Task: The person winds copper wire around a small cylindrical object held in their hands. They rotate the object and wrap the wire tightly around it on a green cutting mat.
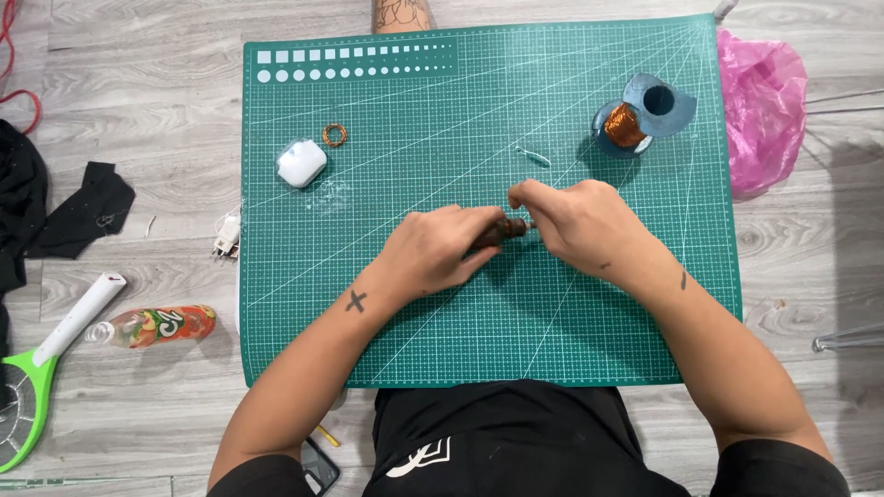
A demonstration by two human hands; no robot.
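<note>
- The person sits at the near edge of a green cutting mat (387, 340) that lies on a grey wood-look floor, with both forearms reaching over the mat toward its middle.
- The left hand (433, 250) is curled shut around a small dark brown, rod-like piece (505, 230); only the piece's right end shows past the fingers.
- The right hand (575, 221) meets that exposed end, its thumb and fingertips pinched together on or just at the tip. Whether they grip the piece itself or a fine wire there is too small to tell.
- The piece lies between the two hands, at about the mat's centre. Its long axis runs roughly left to right, rising slightly toward the far edge on its right end, so it points at the right hand.
- The left hand carries the bulk of it; the right hand touches only the tip.
- Toward the mat's far right corner a blue spool of copper wire (635, 118) stands well apart from the hands.
- Near the far left corner lie a small white case (301, 163) and, just beside it, a little copper wire ring (334, 135).
- Off the mat's left edge lie a white plug (226, 236), a plastic bottle (157, 326) and a green racket-shaped swatter (37, 387); a pink plastic bag (760, 110) lies past the right edge.
</note>
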